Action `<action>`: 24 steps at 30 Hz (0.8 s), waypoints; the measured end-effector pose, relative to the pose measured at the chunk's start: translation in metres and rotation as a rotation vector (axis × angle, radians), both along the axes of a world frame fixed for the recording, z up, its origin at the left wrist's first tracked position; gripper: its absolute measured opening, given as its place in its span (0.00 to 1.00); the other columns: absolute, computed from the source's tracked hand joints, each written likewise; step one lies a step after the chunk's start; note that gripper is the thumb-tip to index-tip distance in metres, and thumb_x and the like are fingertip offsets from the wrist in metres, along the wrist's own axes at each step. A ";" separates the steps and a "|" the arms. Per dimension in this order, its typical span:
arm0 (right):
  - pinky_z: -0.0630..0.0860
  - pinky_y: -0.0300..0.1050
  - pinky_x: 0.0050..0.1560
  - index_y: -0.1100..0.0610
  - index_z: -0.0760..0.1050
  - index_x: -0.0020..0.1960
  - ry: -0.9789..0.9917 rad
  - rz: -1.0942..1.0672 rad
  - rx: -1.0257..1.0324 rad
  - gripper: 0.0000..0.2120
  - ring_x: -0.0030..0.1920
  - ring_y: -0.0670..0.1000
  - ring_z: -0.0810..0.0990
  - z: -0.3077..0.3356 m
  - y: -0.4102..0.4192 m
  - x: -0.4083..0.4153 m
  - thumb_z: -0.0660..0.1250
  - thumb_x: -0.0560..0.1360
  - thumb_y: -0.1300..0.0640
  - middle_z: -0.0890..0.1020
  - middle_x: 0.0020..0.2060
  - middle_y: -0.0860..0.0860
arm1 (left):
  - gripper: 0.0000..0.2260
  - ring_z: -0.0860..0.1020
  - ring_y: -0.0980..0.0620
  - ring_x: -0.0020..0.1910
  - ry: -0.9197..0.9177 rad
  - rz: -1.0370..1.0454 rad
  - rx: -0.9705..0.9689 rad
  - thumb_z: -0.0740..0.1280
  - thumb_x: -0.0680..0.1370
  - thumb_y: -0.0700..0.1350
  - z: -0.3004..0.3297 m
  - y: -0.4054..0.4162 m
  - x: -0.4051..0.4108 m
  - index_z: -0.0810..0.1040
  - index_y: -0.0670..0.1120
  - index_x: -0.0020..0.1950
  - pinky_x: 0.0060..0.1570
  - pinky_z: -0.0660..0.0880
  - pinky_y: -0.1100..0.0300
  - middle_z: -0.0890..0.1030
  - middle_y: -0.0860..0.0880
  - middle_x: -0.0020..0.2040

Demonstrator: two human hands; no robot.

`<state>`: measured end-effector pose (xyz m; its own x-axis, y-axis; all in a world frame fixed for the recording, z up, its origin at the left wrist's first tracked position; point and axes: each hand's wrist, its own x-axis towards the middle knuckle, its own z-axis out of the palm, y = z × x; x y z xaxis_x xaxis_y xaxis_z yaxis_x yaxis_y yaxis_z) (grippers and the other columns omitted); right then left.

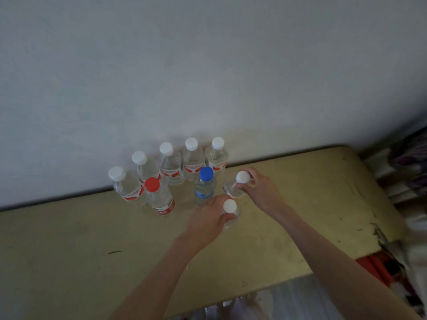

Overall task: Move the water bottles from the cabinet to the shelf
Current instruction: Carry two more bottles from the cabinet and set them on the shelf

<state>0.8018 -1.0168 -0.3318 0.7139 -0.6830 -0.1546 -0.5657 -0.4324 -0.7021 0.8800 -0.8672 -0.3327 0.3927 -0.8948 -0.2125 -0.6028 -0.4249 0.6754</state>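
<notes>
Several clear water bottles stand on a yellowish top [69,239] against a white wall. Most have white caps, for example one at the back [191,155]; in front stand a red-capped bottle [158,197] and a blue-capped bottle [204,185]. My left hand [208,221] is closed around the neck of a white-capped bottle [230,207], which stands nearest to me. My right hand [258,188] grips a second white-capped bottle [241,179] just right of the blue-capped one. Both held bottles are upright, and their bodies are mostly hidden by my hands.
The yellowish top's right edge [379,199] ends beside stacked items and cloth [406,172]. A red object [379,266] lies below the front right corner. The wall [208,65] rises straight behind the bottles.
</notes>
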 end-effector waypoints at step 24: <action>0.73 0.47 0.50 0.56 0.73 0.55 -0.088 -1.203 -0.146 0.12 0.49 0.52 0.77 0.047 0.330 -0.293 0.66 0.74 0.55 0.79 0.48 0.51 | 0.10 0.73 0.52 0.53 0.467 -0.605 -0.241 0.63 0.74 0.48 0.039 0.098 -0.158 0.71 0.51 0.55 0.52 0.66 0.64 0.76 0.49 0.53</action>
<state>0.5085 -0.6871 -0.2843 -0.3840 -0.9233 -0.0036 -0.6132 0.2579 -0.7466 0.7217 -0.7689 -0.2939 -0.2567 -0.9665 -0.0088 -0.3142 0.0748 0.9464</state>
